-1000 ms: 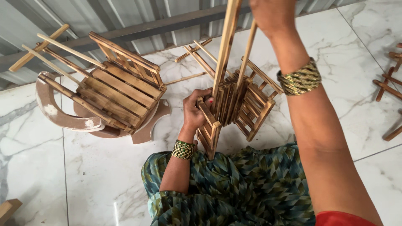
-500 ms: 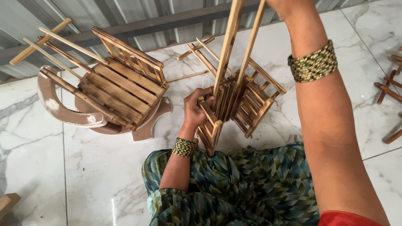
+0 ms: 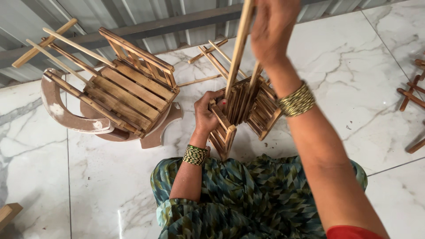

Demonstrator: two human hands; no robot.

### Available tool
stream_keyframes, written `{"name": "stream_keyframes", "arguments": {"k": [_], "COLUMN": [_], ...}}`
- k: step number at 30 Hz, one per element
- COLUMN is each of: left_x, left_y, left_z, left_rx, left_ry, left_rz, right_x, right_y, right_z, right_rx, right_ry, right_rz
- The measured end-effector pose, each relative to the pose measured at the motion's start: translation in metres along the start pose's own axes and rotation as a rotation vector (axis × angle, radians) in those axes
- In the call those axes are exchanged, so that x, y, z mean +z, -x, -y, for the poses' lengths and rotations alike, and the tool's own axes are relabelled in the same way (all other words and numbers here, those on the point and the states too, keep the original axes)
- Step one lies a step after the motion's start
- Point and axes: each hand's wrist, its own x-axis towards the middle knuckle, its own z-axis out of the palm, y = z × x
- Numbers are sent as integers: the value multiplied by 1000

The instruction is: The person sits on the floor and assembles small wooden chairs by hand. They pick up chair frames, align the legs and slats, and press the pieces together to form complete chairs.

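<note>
My left hand (image 3: pixel 208 113) grips the near edge of a small slatted wooden frame (image 3: pixel 248 113) that stands on the marble floor in front of my lap. My right hand (image 3: pixel 274 26) is raised near the top of the view and holds a long thin wooden stick (image 3: pixel 237 53) whose lower end runs down into the frame. A second stick (image 3: pixel 253 77) leans beside it inside the frame. Both wrists carry green and gold bangles.
A bigger slatted wooden rocking chair (image 3: pixel 128 95) with curved rockers lies to the left, with long sticks (image 3: pixel 57 53) across it. Loose sticks (image 3: pixel 208 55) lie behind the frame by the corrugated metal wall (image 3: pixel 146 17). More wooden pieces (image 3: pixel 411 95) sit at the right edge.
My right hand has come down and leftward with the stick, now showing at the top. My left hand keeps its grip on the frame.
</note>
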Motion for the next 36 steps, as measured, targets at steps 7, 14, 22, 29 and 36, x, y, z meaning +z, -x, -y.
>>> {"name": "stream_keyframes", "arguments": {"k": [7,14,22,29,36], "left_x": [-11,-8,7,0,2], "left_y": [-3,-4,3,3,-6], "left_z": [13,17,25,28,12], "left_rx": [-118,-83,-140,-135,-319], "left_ry": [47,71,309,374,660], "left_rz": [-131,-105,-87,-19,80], "right_x": [12,-12,15,3,4], "right_y": [73,111,172,207,183], "right_z": [57,54,68,78,74], "right_rx": [-553,-752,-96,8,82], "right_ry": [329,531,38,66,54], "right_rz": [513,681,366,373,318]}}
